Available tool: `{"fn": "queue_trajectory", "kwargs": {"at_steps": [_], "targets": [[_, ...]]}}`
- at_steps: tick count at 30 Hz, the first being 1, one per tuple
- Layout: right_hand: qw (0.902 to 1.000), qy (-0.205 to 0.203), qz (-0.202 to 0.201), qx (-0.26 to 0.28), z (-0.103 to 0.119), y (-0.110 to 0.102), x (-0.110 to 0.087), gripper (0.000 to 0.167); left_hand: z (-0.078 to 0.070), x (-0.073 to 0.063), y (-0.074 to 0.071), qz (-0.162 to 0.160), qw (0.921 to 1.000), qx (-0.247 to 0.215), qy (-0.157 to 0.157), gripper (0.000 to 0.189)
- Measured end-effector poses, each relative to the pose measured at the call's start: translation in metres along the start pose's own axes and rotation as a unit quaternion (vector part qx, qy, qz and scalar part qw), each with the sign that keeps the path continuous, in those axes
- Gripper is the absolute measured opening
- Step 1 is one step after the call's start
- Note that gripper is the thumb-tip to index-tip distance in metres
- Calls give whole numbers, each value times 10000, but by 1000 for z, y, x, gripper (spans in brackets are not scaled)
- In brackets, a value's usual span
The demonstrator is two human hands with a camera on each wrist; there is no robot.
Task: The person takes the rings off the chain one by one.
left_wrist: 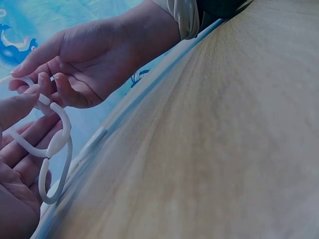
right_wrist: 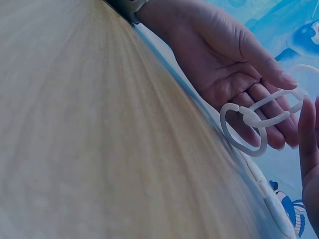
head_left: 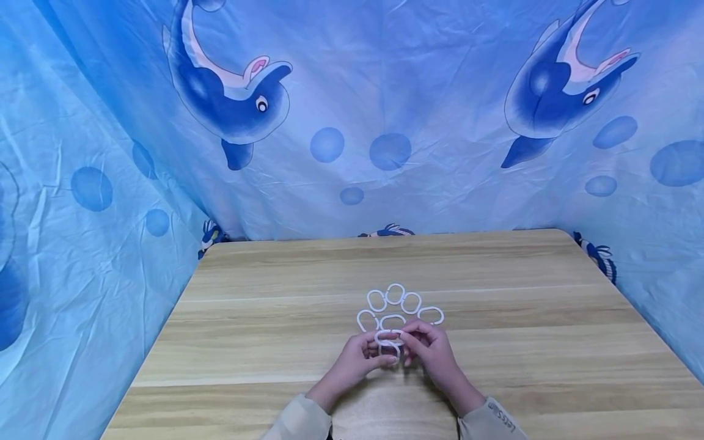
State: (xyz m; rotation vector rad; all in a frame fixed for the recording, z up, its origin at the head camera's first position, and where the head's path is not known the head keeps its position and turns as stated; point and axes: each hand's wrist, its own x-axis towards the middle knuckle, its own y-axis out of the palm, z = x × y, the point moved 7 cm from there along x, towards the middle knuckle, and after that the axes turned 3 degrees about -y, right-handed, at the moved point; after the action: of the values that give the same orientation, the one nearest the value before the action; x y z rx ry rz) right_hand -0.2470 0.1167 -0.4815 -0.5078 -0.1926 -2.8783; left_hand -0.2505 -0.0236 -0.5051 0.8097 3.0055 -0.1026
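White plastic chain links, C-shaped ovals with a small gap, are between the two hands at the near middle of the table. My left hand (head_left: 356,362) lies palm up, its thumb and fingers holding a link (right_wrist: 273,120). A second link (right_wrist: 229,137) is hooked through that one and hangs by the fingers. Thumb and forefinger of my right hand (head_left: 434,353) pinch a white link, best seen in the left wrist view beside the right hand (left_wrist: 99,57). Just beyond the fingers, several more links (head_left: 395,285) lie in an arc, touching or overlapping one another.
The wood-grain table (head_left: 264,342) spreads out on both sides of the hands. Behind and beside it hangs a blue cloth (head_left: 352,171) with dolphins and bubbles, meeting the table's back edge. Light sleeves (head_left: 302,421) cover both wrists.
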Motion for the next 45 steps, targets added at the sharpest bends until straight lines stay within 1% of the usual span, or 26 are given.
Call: {"fn": "queue_trajectory", "kwargs": {"at_steps": [2,5,10,12,17,21,23,25,28,33,35,40,42,45], "targets": [[10000,-5,-49,43,0,-1,0,17,0,0,0,7,10000,60,25,43],[9996,-17,-128,251,1,-2,0,14,1,1,2,77,9998,113,107,40],[9974,-85,-212,679,0,-3,-1,5,1,1,6,326,9990,138,262,34],[9965,-96,-217,797,-1,-4,-1,10,1,1,7,358,9988,178,275,31],[9939,-113,-216,1077,-3,-6,-2,19,1,1,7,304,9988,323,227,27],[9920,-19,-332,1221,-7,-9,-2,26,4,1,8,303,9993,185,103,27],[9915,23,-404,1238,-9,-11,-1,29,4,2,8,279,9994,180,104,28],[9908,93,-484,1260,-11,-13,-1,28,5,2,8,256,9994,210,119,28],[9883,211,-630,1372,-13,-15,-1,26,4,2,7,306,9991,204,193,29],[9827,386,-900,1574,-15,-18,-1,26,3,2,8,456,9986,-12,269,30],[9808,428,-968,1639,-16,-19,-1,26,2,1,9,536,9979,-175,303,31],[9787,491,-1055,1693,-16,-20,-1,25,3,1,11,769,9945,-680,228,33],[9785,504,-1086,1678,-17,-20,-1,25,4,1,11,797,9939,-737,192,33],[9782,530,-1157,1641,-17,-21,-1,23,2,2,11,788,9937,-754,241,37]]}}
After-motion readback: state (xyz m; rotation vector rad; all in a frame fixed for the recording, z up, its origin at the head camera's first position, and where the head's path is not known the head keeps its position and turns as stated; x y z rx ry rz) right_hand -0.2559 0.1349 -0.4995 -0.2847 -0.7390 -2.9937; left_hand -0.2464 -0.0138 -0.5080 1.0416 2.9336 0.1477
